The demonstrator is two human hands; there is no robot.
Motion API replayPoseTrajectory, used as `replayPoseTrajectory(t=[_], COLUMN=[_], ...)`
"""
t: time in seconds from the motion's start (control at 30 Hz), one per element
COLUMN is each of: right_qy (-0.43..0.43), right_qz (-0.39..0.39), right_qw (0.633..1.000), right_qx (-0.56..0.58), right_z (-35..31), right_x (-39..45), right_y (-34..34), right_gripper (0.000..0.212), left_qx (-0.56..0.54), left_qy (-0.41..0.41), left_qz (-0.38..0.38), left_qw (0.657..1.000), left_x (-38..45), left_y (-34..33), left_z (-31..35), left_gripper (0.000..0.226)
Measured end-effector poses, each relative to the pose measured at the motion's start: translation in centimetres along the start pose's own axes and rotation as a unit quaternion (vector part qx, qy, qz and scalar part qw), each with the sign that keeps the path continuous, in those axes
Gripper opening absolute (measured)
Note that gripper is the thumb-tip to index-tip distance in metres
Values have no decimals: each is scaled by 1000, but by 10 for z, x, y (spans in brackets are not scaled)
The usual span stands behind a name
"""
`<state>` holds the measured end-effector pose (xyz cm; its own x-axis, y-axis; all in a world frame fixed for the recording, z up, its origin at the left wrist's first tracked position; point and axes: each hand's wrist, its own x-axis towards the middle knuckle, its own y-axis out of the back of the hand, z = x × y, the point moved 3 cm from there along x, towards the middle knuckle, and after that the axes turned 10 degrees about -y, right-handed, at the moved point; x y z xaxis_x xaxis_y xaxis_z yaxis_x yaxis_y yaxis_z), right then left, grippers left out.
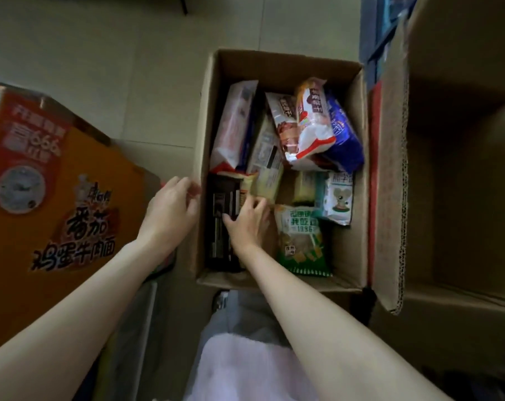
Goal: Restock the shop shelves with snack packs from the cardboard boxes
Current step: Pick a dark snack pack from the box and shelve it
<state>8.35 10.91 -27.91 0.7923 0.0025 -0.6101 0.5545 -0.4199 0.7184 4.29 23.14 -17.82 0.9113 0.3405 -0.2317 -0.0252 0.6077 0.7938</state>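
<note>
Dark pack (220,224) lies flat along box (350,180) left wall, long axis near-to-far, directly under right hand (247,221), whose grip is spread on it, nothing clamped yet; left hand (170,209) curled loosely at box edge, hold can't be told.

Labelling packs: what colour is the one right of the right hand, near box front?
Green snack pack, white lettering, yellow at the bottom; head view.
</note>
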Motion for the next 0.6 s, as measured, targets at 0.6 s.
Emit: replayPoseTrajectory(t=[0.6], right_qy=[-103], right_qz=[6], right_qw=[989], right_qx=[103], right_z=[-4], right_x=[-19], right_y=[-24], right_gripper=[44], left_qx=[-33], left_qy=[97], left_qz=[-90], left_qw=[991], left_x=[-9], left_y=[-20], left_z=[-37], left_gripper=[28])
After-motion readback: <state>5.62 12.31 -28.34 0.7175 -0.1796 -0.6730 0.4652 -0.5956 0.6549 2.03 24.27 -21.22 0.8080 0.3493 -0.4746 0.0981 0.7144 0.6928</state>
